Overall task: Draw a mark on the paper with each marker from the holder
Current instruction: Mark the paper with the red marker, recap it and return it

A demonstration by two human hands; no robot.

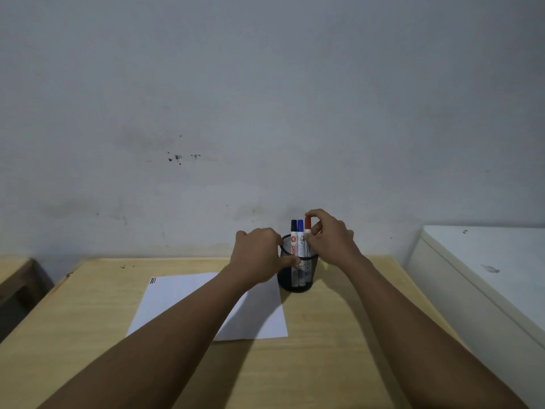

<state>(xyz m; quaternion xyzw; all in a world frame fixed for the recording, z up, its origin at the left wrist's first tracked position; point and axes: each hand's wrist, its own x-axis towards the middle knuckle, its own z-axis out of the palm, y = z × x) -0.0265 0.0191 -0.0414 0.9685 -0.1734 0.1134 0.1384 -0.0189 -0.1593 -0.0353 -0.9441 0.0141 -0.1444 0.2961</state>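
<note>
Head view: right hand (331,236) pinches the red marker (308,224) at its cap, the marker upright in the mesh holder (296,271) beside the blue marker (300,231) and black marker (293,231). Left hand (256,253) closes around the holder's rim, steadying it just beside the paper (177,296), whose far corner bears three short marks (152,280). Pinching the cap alone risks pulling it off inside the holder; a loose left grip could let the holder tip.

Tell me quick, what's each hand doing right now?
Left hand: closed on the mesh holder.
Right hand: pinching the red marker.
</note>
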